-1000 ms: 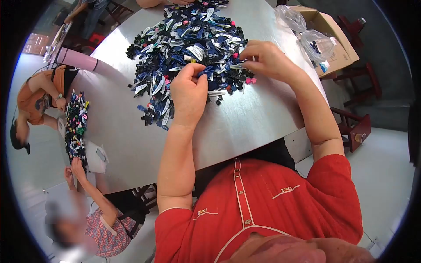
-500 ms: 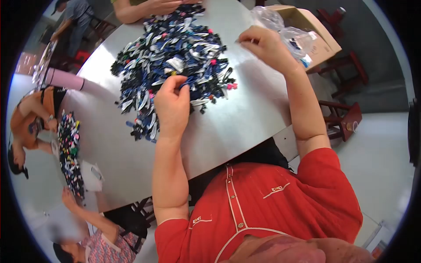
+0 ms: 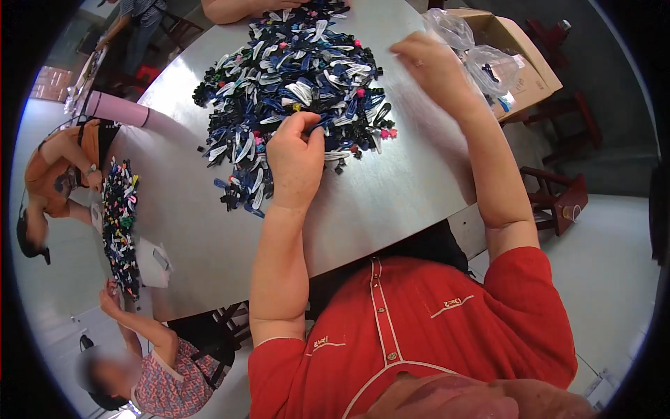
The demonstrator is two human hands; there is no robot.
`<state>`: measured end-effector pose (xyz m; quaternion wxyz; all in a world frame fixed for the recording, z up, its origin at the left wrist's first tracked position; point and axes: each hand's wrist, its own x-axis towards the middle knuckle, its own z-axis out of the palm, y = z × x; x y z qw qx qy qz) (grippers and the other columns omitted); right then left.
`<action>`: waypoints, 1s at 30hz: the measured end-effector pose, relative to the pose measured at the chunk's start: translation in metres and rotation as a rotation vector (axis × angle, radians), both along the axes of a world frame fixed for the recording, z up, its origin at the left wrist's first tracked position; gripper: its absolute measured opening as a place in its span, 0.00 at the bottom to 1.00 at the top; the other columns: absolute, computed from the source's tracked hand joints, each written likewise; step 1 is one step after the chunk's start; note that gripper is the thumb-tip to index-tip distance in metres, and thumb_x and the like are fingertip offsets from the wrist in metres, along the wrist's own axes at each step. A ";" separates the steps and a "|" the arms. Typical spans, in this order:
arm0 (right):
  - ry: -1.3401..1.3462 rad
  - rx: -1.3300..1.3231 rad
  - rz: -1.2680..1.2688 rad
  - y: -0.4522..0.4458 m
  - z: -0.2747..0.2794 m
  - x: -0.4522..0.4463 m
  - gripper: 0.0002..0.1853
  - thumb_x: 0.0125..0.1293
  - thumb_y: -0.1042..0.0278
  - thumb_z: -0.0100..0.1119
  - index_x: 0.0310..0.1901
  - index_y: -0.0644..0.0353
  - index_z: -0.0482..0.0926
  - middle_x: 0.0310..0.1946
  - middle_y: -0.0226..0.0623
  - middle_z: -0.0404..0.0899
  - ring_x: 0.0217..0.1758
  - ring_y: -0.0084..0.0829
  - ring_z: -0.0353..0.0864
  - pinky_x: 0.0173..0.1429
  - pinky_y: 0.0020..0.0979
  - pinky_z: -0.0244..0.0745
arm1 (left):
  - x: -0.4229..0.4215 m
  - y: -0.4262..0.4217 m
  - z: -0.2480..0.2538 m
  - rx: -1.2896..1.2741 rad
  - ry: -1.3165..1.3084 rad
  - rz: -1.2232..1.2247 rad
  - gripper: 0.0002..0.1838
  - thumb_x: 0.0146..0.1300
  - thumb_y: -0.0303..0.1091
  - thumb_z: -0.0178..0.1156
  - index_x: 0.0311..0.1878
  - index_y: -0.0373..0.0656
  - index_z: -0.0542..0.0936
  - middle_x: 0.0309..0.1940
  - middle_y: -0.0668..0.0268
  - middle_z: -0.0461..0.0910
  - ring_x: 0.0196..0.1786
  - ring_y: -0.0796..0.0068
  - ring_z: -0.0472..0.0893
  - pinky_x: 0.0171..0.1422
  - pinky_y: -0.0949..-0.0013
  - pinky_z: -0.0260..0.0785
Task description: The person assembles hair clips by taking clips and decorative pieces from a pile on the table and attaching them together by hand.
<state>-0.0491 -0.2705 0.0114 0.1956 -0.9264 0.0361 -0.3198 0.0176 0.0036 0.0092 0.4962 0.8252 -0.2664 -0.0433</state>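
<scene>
A broad heap of snap hair clips [image 3: 300,92] in navy, black and white, with a few pink and yellow pieces, covers the middle of the metal table. My left hand [image 3: 296,164] is over the near edge of the heap, its thumb and forefinger pinched on a dark blue hair clip [image 3: 315,128] that is mostly hidden. To the right of the heap, my right hand [image 3: 438,73] is raised above the bare tabletop, fingers drawn together and slightly blurred. Whatever it may hold is too small to make out.
An open cardboard box [image 3: 534,77] with clear plastic bags [image 3: 488,66] stands beyond the table's right edge. At left are a second pile of clips [image 3: 120,230], a pink cylinder [image 3: 117,109] and two seated people. Another person's arm [image 3: 234,8] rests at the far side.
The whole view has shifted a little to the right. My left hand stays pinched at the heap's near edge, while my right hand stays out to the right, its fingers now blurred.
</scene>
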 end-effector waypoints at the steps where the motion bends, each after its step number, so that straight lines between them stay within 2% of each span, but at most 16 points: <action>1: 0.051 0.007 0.069 0.017 -0.006 0.008 0.13 0.65 0.73 0.63 0.51 0.57 0.83 0.49 0.39 0.82 0.50 0.43 0.82 0.56 0.37 0.77 | -0.001 0.000 0.001 0.011 -0.039 -0.005 0.09 0.60 0.24 0.64 0.44 0.34 0.83 0.36 0.59 0.85 0.29 0.69 0.82 0.37 0.68 0.74; 2: 0.024 -0.014 0.098 0.033 -0.013 0.017 0.16 0.64 0.72 0.64 0.54 0.56 0.82 0.51 0.39 0.80 0.53 0.43 0.81 0.58 0.37 0.77 | -0.001 0.000 0.001 0.021 -0.078 -0.011 0.09 0.60 0.24 0.64 0.44 0.34 0.83 0.37 0.59 0.84 0.28 0.69 0.82 0.36 0.68 0.74; 4: -0.078 -0.157 0.197 0.051 -0.017 0.027 0.16 0.63 0.72 0.65 0.54 0.57 0.82 0.50 0.40 0.80 0.53 0.44 0.81 0.58 0.40 0.77 | -0.003 -0.001 0.004 0.046 -0.072 -0.007 0.09 0.59 0.25 0.66 0.43 0.35 0.83 0.37 0.60 0.83 0.28 0.69 0.81 0.36 0.68 0.74; 8: 0.020 -0.080 0.276 0.053 -0.021 0.020 0.16 0.62 0.74 0.65 0.52 0.58 0.83 0.48 0.41 0.81 0.51 0.45 0.81 0.56 0.39 0.78 | -0.003 0.000 0.006 0.027 -0.109 -0.001 0.10 0.58 0.27 0.68 0.42 0.36 0.83 0.39 0.61 0.81 0.27 0.72 0.80 0.36 0.68 0.73; 10: 0.129 0.196 0.329 0.052 -0.019 0.017 0.13 0.62 0.74 0.66 0.50 0.59 0.84 0.45 0.40 0.80 0.48 0.40 0.83 0.51 0.34 0.79 | -0.003 0.001 0.008 0.020 -0.151 0.000 0.10 0.58 0.27 0.69 0.43 0.36 0.83 0.41 0.61 0.80 0.27 0.72 0.80 0.35 0.68 0.73; 11: 0.170 0.327 0.368 0.051 -0.014 0.016 0.11 0.65 0.74 0.66 0.49 0.62 0.84 0.41 0.35 0.83 0.42 0.29 0.83 0.47 0.27 0.77 | -0.002 0.001 0.008 0.023 -0.150 0.005 0.10 0.58 0.27 0.69 0.43 0.36 0.83 0.41 0.61 0.80 0.27 0.72 0.80 0.35 0.68 0.73; 12: 0.172 0.329 0.372 0.052 -0.014 0.014 0.11 0.65 0.74 0.66 0.49 0.62 0.84 0.41 0.35 0.83 0.42 0.29 0.83 0.47 0.27 0.77 | -0.002 0.001 0.007 0.023 -0.159 0.007 0.11 0.58 0.27 0.69 0.43 0.36 0.83 0.41 0.61 0.80 0.27 0.72 0.80 0.35 0.68 0.73; 14: 0.280 0.834 0.336 0.055 -0.009 0.010 0.13 0.67 0.71 0.65 0.51 0.62 0.83 0.33 0.31 0.83 0.35 0.23 0.80 0.43 0.27 0.76 | -0.003 0.000 0.007 0.023 -0.165 0.010 0.11 0.58 0.27 0.69 0.43 0.36 0.82 0.41 0.61 0.80 0.26 0.72 0.80 0.35 0.68 0.73; 15: 0.404 0.873 0.295 0.052 -0.001 0.007 0.13 0.70 0.73 0.64 0.53 0.67 0.83 0.39 0.31 0.86 0.40 0.18 0.81 0.45 0.22 0.76 | -0.003 0.000 0.008 0.028 -0.169 0.009 0.11 0.58 0.27 0.69 0.43 0.36 0.82 0.41 0.61 0.80 0.27 0.72 0.80 0.35 0.69 0.73; 20: 0.367 1.030 0.451 0.054 0.005 0.005 0.12 0.71 0.73 0.62 0.54 0.65 0.82 0.41 0.31 0.86 0.45 0.18 0.83 0.49 0.21 0.77 | -0.002 -0.003 0.003 -0.036 -0.067 0.001 0.12 0.60 0.27 0.68 0.46 0.35 0.82 0.41 0.60 0.81 0.27 0.76 0.80 0.34 0.71 0.72; 21: 0.335 1.088 0.514 0.056 0.005 0.004 0.12 0.72 0.73 0.61 0.54 0.64 0.81 0.42 0.31 0.86 0.46 0.18 0.83 0.50 0.21 0.77 | -0.001 -0.004 0.000 -0.134 0.049 -0.001 0.12 0.62 0.27 0.67 0.48 0.34 0.82 0.42 0.61 0.81 0.28 0.79 0.80 0.35 0.73 0.72; 25: 0.352 1.166 0.594 0.059 0.001 0.003 0.11 0.73 0.73 0.59 0.53 0.64 0.81 0.44 0.31 0.85 0.49 0.18 0.82 0.52 0.21 0.76 | -0.010 -0.008 0.013 -0.393 0.362 -0.033 0.11 0.68 0.27 0.63 0.51 0.34 0.81 0.42 0.65 0.82 0.30 0.84 0.79 0.36 0.77 0.73; 28: 0.395 1.196 0.727 0.063 -0.002 0.004 0.09 0.74 0.73 0.57 0.52 0.64 0.81 0.45 0.30 0.84 0.50 0.19 0.82 0.53 0.22 0.76 | -0.008 -0.008 0.004 -0.371 0.384 -0.117 0.09 0.69 0.27 0.62 0.50 0.35 0.82 0.38 0.67 0.82 0.31 0.85 0.79 0.37 0.79 0.73; 29: 0.430 1.048 0.701 0.064 -0.002 0.005 0.09 0.74 0.74 0.57 0.51 0.64 0.81 0.44 0.28 0.84 0.49 0.19 0.81 0.54 0.22 0.76 | -0.008 -0.009 0.001 -0.341 0.335 -0.127 0.07 0.69 0.27 0.62 0.47 0.35 0.81 0.33 0.69 0.82 0.31 0.86 0.78 0.36 0.79 0.72; 30: 0.462 0.900 0.672 0.064 -0.002 0.005 0.08 0.74 0.74 0.57 0.50 0.65 0.81 0.44 0.27 0.84 0.49 0.19 0.81 0.54 0.22 0.76 | -0.007 -0.009 -0.001 -0.339 0.337 -0.125 0.07 0.69 0.27 0.62 0.47 0.35 0.81 0.33 0.69 0.82 0.31 0.86 0.78 0.36 0.79 0.72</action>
